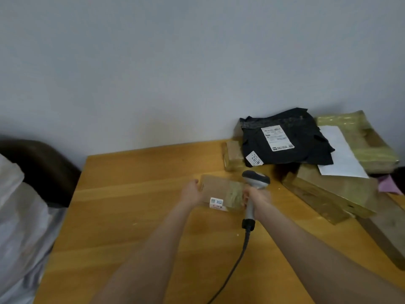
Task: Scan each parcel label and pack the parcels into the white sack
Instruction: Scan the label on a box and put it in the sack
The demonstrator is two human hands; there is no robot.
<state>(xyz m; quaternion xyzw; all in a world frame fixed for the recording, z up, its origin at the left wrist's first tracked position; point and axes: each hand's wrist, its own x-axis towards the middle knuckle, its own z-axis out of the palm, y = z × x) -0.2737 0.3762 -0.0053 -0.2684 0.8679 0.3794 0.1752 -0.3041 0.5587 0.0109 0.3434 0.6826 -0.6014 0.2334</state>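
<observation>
Grey plastic fills the right grip (257, 197), whose fingers are wrapped tight round the handle of the barcode scanner (256, 178). Its dark cable (238, 260) trails down to the bottom of the frame. The left grip (194, 191) is clamped on the left end of a small cardboard box (221, 189), thumb over the top edge, with the fingers mostly hidden behind it. The box sits on the wooden counter (131, 194) at centre frame, between the two grips. Its label (217, 204) is on the near face.

This looks like the scanning step for this box. The scanner's head sits over the box's right end, apparently pointing away from the label. The next move probably calls for drawing the scanner back or tipping the box so the window faces the label. After that the box goes left to the white sack (19, 216), which slumps at the left edge of the frame, well apart from the box.

Counted: one scanner and one sack. One box is in hand. In the pile at the right of the frame lies one black mailer bag (285, 139) with a printed label. Around and under it are at least three brown taped parcels (328, 198); blur and overlap hide any more. One white sheet (341, 150) lies on the farthest parcel.
</observation>
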